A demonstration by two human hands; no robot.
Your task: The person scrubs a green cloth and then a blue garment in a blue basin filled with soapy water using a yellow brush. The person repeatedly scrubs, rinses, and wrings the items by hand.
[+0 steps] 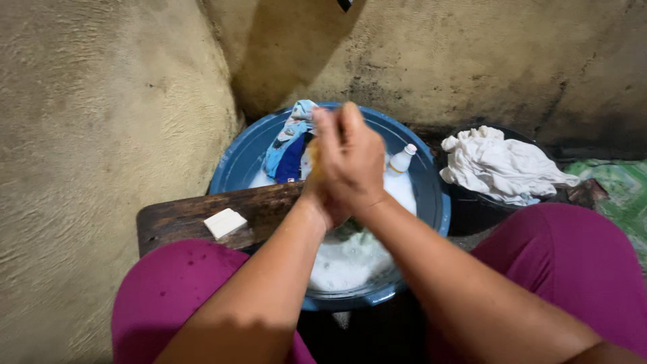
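Note:
My right hand and my left hand are pressed together above a round blue basin. The right hand lies on top and hides most of the left. Between them they grip a wet garment of light-blue patterned and dark-blue cloth, which bunches out to the left of my fingers. Soapy white foam fills the basin under my wrists. A small white bottle stands or floats in the foam just right of my hands.
A dark wooden board lies across the basin's left rim with a white bar of soap on it. A dark tub on the right holds white cloth. My magenta-clad knees flank the basin. Rough walls stand close behind and left.

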